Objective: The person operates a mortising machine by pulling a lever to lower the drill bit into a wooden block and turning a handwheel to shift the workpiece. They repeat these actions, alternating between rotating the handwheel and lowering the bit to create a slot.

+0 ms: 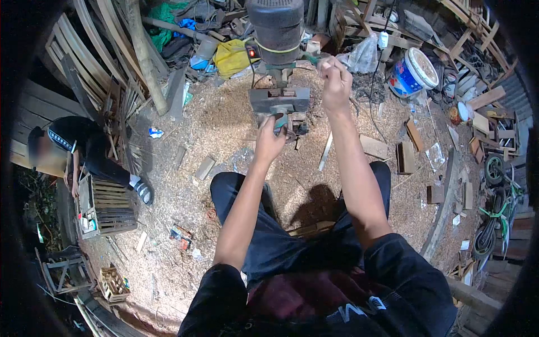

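In front of me stands a drill press-like machine with a dark motor (277, 28) on top. My right hand (336, 85) is raised beside it, its fingers closed round the end of a green lever (310, 58). Below the motor, a dark block-shaped clamp (279, 101) sits crosswise, with reddish-brown wood showing in its slot. My left hand (270, 140) is at the near side of the clamp, fingers curled by a green metal part (282, 121). What those fingers grip is partly hidden.
Sawdust and wood offcuts cover the ground. A white-rimmed bucket (421, 70) stands at right, near a small green bike (497, 210). At left another person (92, 149) bends over a slatted wooden crate (106, 205). A yellow bag (231, 58) lies behind the machine.
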`<state>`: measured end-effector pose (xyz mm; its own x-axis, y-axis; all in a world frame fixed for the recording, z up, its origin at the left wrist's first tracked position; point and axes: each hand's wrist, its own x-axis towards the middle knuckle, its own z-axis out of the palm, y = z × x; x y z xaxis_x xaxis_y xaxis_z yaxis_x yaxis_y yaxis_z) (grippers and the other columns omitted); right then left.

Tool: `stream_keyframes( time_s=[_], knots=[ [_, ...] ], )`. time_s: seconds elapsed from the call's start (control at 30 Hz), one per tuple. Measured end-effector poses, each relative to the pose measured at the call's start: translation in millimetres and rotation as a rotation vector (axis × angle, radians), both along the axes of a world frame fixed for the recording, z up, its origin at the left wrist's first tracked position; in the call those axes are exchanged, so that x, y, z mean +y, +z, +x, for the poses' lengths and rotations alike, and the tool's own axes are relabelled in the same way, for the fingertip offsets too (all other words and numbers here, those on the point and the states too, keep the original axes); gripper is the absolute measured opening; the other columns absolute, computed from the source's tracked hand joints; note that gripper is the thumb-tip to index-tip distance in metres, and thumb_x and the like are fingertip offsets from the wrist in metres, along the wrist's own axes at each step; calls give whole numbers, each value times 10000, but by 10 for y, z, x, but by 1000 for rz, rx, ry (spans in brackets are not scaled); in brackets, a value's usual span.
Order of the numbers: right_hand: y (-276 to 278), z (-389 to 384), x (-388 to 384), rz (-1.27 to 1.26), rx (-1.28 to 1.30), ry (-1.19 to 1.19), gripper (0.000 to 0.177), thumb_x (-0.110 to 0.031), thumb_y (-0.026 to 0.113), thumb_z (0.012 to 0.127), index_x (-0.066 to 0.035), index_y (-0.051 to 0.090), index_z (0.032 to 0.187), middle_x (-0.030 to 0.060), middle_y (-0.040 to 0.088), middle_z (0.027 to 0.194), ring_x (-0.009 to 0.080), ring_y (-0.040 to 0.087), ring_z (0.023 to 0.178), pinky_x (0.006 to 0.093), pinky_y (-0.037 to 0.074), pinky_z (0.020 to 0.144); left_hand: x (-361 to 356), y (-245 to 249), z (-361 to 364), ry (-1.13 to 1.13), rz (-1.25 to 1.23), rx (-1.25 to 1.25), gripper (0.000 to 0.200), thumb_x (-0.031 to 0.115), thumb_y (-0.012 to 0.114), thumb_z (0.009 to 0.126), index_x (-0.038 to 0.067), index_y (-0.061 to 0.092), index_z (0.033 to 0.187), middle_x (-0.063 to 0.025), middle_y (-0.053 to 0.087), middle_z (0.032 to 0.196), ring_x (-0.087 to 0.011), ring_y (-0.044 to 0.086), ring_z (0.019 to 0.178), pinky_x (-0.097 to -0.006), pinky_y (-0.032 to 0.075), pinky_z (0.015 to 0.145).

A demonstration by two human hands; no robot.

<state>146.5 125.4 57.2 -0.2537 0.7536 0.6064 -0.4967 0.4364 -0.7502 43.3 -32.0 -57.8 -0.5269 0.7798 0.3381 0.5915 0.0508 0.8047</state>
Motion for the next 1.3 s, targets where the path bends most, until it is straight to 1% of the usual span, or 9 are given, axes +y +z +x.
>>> stream_keyframes(
  time_s=[0.37, 0.47, 0.6, 0.73, 0.87, 1.0, 1.13, 1.23, 1.3],
  knots=[
    [-319, 129, -151, 63, -17, -25, 195, -93, 507, 843, -18, 442, 676, 46, 482, 706, 144, 450, 722, 299, 363, 684, 109, -188, -59, -11, 20, -7, 339, 59, 646, 864, 17, 604, 1198, -205, 630, 1151, -349, 606, 1098, -372, 453, 948],
    [-314, 95, -100, 74, -65, -84, 188, -97, 509, 843, -13, 449, 686, 47, 479, 701, 150, 450, 702, 302, 366, 674, 125, -67, -51, -4, 29, 31, 327, 80, 651, 852, -7, 611, 1164, -219, 632, 1152, -393, 589, 1097, -421, 456, 948],
    [-215, 98, -63, 124, -128, -49, 190, -120, 427, 898, -16, 472, 745, 11, 471, 730, 82, 375, 651, 250, 305, 611, 146, -34, -92, 13, -2, 41, 333, 93, 658, 851, -4, 611, 1167, -218, 630, 1143, -383, 592, 1093, -412, 458, 942],
    [56, -103, 48, 154, 14, -118, 434, -362, 402, 1033, -19, 490, 781, 21, 506, 777, 102, 427, 693, 243, 359, 653, 74, -222, -155, 30, -50, 68, 345, 134, 651, 848, -2, 618, 1163, -225, 639, 1136, -380, 598, 1099, -412, 464, 942],
    [484, -289, 388, 209, -57, -142, 571, -523, 347, 1029, -4, 584, 1042, 51, 582, 971, 149, 539, 903, 304, 442, 833, -7, -533, -161, 27, -102, 136, 347, 126, 636, 823, -5, 622, 1144, -245, 637, 1119, -408, 598, 1066, -446, 474, 923],
    [412, -406, 679, 192, -123, -309, 475, -401, 375, 1047, 28, 562, 1125, 127, 614, 1066, 208, 568, 1011, 306, 422, 924, -20, -808, -218, 0, -264, 180, 376, 141, 650, 826, -17, 596, 1162, -265, 613, 1131, -440, 583, 1058, -473, 476, 919],
    [-167, -154, 512, 255, -457, -265, 476, -372, 425, 1024, 38, 571, 1217, 207, 648, 1129, 280, 603, 1098, 377, 445, 949, 42, -1393, -286, 2, -454, 113, 443, 194, 649, 841, -4, 550, 1225, -257, 604, 1167, -433, 592, 1065, -486, 487, 929],
    [-1289, -72, 248, 69, -751, -279, 380, -311, 554, 950, 30, 660, 1080, 267, 664, 1036, 410, 637, 1009, 444, 484, 896, -65, -1640, -217, -13, -673, 216, 471, 207, 647, 850, -4, 527, 1254, -257, 578, 1224, -424, 603, 1064, -491, 500, 926],
    [-2118, -5, 32, 28, -831, -172, 304, -228, 576, 908, 29, 683, 1031, 268, 672, 994, 408, 650, 984, 449, 494, 881, -81, -1752, -150, -29, -700, 192, 465, 205, 649, 852, 17, 532, 1261, -262, 572, 1235, -413, 613, 1056, -494, 508, 911]
  ],
)
